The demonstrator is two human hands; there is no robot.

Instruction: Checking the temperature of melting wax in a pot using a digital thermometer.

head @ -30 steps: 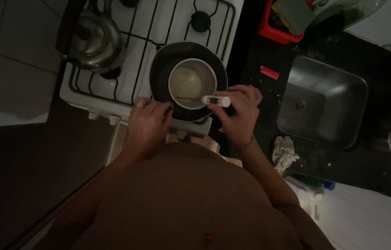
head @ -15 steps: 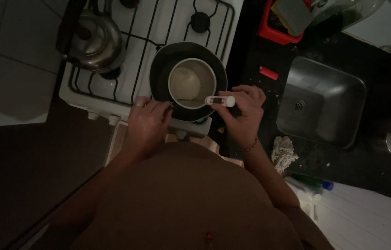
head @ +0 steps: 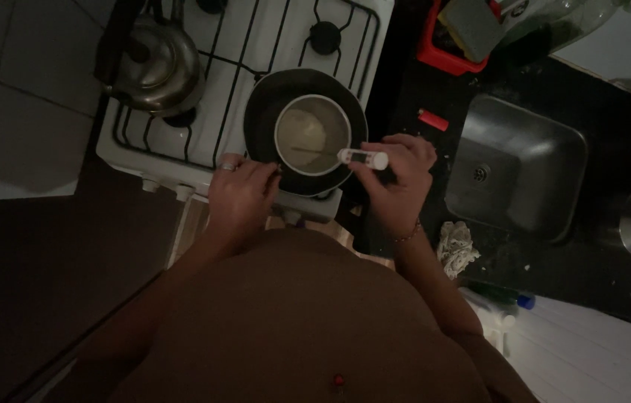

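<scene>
- Head view, right hand [head: 397, 179]: the fingers are pinching a white probe thermometer [head: 364, 157] by its body, with the thin metal probe reaching left into the small pot [head: 312, 134]. Set against the two earlier frames, the thermometer body is sitting further right and slightly higher, now over the pot's right rim, and the probe is showing as a longer line across the pale contents. Judged from this, the reading is being adjusted, not finished.
- Head view, left hand [head: 243, 195]: it is resting at the stove's front edge, fingers curled together against the near rim of the dark pan [head: 263, 112]; a ring is showing on one finger. Its place is matching the earlier frames. Whether it is gripping a handle cannot be told in the dim light.
- Pots: the small pot is standing inside the dark pan on the front right burner of the white stove [head: 181, 142]; a metal kettle [head: 155, 67] is sitting on the back left burner.
- Packages and small items: a red lighter [head: 433, 119] is lying on the dark counter between stove and sink [head: 524, 168]; a red tray [head: 450, 52] with a grey-green sponge [head: 472, 22] is standing at the counter's far edge; a crumpled pale cloth [head: 455, 246] is lying near the sink's front corner; a blue-capped bottle [head: 505, 298] is lying on its side by the counter's near edge. No label is legible.
</scene>
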